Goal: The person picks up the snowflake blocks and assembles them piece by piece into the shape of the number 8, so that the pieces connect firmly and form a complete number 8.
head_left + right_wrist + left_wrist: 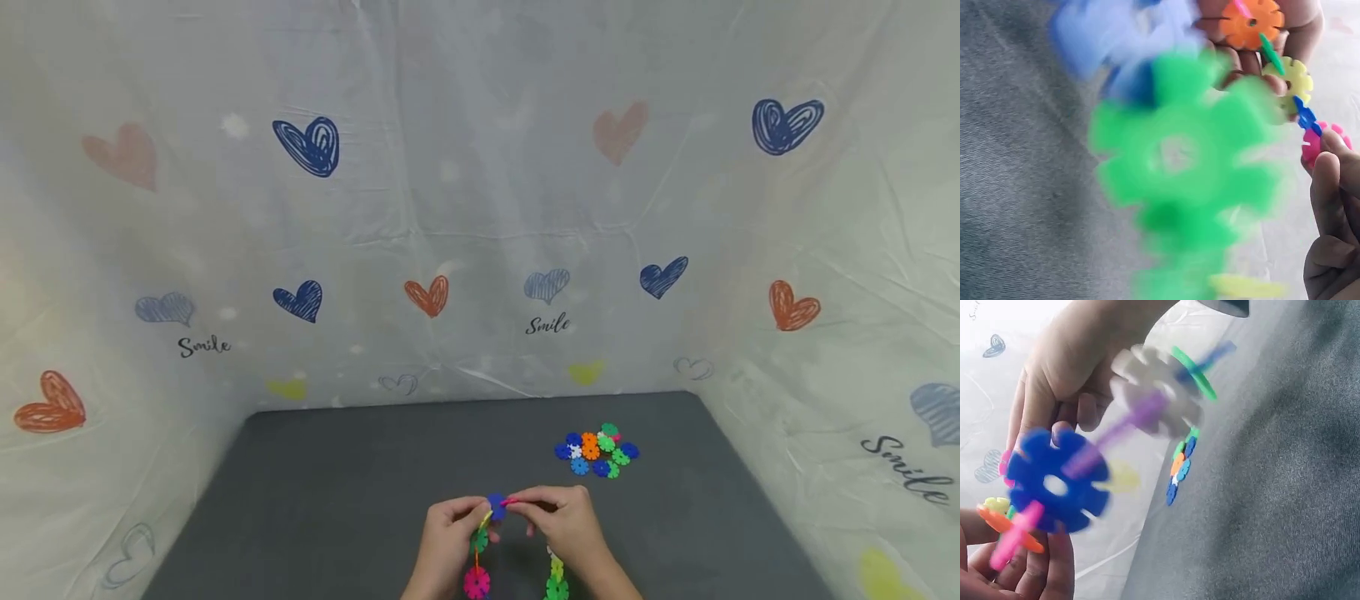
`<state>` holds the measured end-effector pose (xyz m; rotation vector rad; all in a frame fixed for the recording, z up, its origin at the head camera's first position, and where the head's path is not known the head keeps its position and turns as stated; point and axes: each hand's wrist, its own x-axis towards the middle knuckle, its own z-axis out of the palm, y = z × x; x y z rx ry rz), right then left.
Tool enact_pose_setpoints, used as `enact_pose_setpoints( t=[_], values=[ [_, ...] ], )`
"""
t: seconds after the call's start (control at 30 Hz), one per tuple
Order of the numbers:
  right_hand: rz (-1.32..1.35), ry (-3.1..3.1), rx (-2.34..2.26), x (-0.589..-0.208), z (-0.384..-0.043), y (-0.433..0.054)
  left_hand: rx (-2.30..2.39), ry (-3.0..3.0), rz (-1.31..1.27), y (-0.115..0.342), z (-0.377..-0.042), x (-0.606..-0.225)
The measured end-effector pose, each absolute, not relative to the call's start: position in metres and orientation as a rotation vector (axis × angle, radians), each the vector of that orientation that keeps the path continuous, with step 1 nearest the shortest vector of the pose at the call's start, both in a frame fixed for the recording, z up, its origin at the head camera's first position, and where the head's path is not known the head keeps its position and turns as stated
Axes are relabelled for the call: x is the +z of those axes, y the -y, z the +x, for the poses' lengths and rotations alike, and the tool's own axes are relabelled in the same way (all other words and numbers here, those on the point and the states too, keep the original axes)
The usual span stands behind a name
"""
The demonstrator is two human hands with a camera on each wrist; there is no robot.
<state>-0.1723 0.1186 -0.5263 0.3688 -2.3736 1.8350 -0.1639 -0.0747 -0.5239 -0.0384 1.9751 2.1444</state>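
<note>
My left hand [447, 537] grips one end of a chain of notched plastic snowflake discs, near a yellow disc [1294, 81] and an orange disc [1252, 24]. A blue disc [497, 506] stands upright between both hands. From the other side, my right hand [567, 521] pinches a pink disc [1324, 145] at the blue disc's edge. Lengths of the chain hang below both hands, with a pink disc [476, 582] on the left and a green disc [557, 588] on the right. Close to the wrist cameras, hanging blue [1057, 481] and green [1179, 150] discs are blurred.
A loose group of snowflake discs [590, 450], in orange, blue, green and white, lies on the dark grey table [360, 483] beyond my right hand. A pale curtain [480, 200] printed with hearts surrounds the table at the back and sides.
</note>
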Motion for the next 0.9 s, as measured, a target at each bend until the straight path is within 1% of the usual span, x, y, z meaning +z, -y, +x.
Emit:
enact_pose_setpoints(
  t=[0.13, 0.27, 0.33, 0.43, 0.5, 0.57, 0.7, 0.8, 0.9],
  values=[
    [0.413, 2.320, 1.833, -0.525, -0.171, -0.118, 2.184, -1.955, -0.078, 0.076, -0.165, -0.524],
    [0.401, 2.212, 1.808, -0.528, -0.173, -0.127, 2.302, -1.849, -0.216, 0.078, -0.170, -0.527],
    [0.321, 2.158, 1.752, -0.533, -0.177, -0.135, 2.373, -1.779, -0.305, 0.082, -0.174, -0.531],
    [0.125, 2.156, 1.646, -0.540, -0.184, -0.146, 2.459, -1.715, -0.402, 0.087, -0.180, -0.539],
    [0.007, 2.235, 1.583, -0.545, -0.188, -0.152, 2.499, -1.693, -0.455, 0.090, -0.183, -0.544],
    [-0.054, 2.365, 1.576, -0.551, -0.190, -0.154, 2.526, -1.681, -0.496, 0.091, -0.184, -0.548],
    [-0.038, 2.538, 1.769, -0.561, -0.190, -0.147, 2.564, -1.630, -0.505, 0.088, -0.185, -0.552],
    [0.015, 2.532, 1.968, -0.560, -0.186, -0.138, 2.569, -1.602, -0.495, 0.084, -0.186, -0.554],
    [0.075, 2.533, 1.975, -0.555, -0.185, -0.131, 2.557, -1.600, -0.508, 0.083, -0.186, -0.556]
  ],
)
